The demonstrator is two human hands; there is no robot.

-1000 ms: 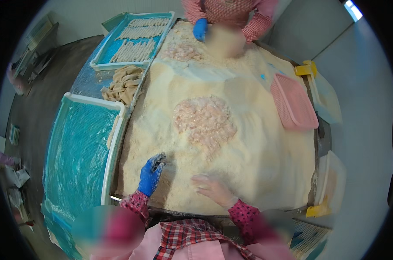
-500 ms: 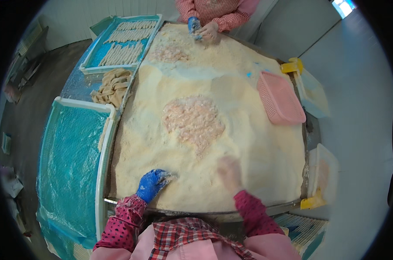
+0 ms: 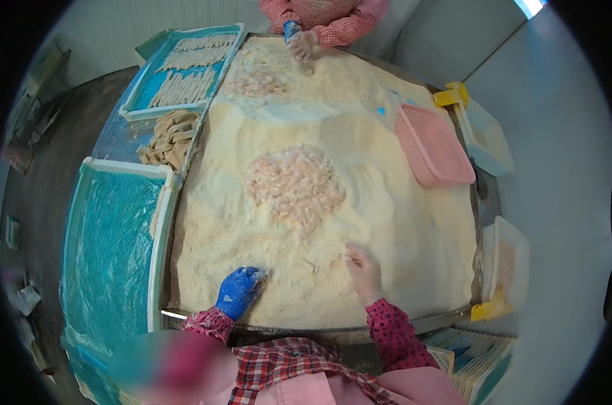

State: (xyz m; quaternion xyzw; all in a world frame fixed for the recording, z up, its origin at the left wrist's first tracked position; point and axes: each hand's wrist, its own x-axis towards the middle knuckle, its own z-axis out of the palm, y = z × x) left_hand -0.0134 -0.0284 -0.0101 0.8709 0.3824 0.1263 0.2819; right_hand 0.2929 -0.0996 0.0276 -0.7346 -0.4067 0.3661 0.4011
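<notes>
A broad bed of pale yellow crumbs [image 3: 400,270] covers the table, with a mound of wet pink raw meat pieces [image 3: 296,185] in its middle. My left hand [image 3: 238,291], in a blue crumb-dusted glove, rests low over the crumbs at the near left. Its fingers are curled in, and whatever they hold is hidden. To the right, my right hand [image 3: 364,275] hovers at the crumbs, fingers loosely bent and apart, with nothing visible in them. A few crumb-covered lumps [image 3: 308,264] lie between my hands, below the mound.
At the left stands a white-rimmed tray lined with blue film [image 3: 113,250]. Beyond it lie a bunched beige cloth [image 3: 171,138] and a tray of coated strips [image 3: 181,88]. A pink basket [image 3: 434,145] sits at the right. Across the table, a co-worker's hands [image 3: 302,44] work over the crumbs.
My right hand, blurred before, is now sharper and slightly farther from me. The pale piece at my left fingertips no longer shows. The view has shifted slightly.
</notes>
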